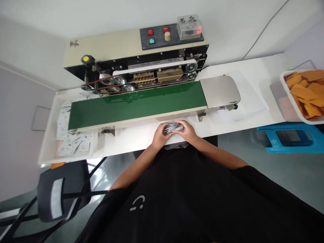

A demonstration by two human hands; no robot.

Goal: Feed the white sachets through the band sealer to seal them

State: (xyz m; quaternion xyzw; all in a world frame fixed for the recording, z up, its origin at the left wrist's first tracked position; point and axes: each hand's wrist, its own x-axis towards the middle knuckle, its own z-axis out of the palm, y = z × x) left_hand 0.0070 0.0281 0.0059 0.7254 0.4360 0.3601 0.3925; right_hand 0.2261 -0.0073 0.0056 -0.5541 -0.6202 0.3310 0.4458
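Note:
Between my two hands is a small stack of thin, pale, flat packets point(173, 128), held close to the table's front edge. My left hand point(161, 135) is closed round the stack's left side. On the right side, my right hand point(187, 130) grips the same stack, with fingers over the far edge and the thumb at the near edge. Just beyond my hands runs the green conveyor belt point(139, 104) of a band sealing machine point(106, 49). What is printed on the packets is too small to read.
A white bin point(48, 148) with many printed packets stands under the belt's left end. At the far right, a white tub point(284, 81) holds orange pieces. A blue stool point(274, 136) is below it. A black chair point(45, 192) stands at the lower left.

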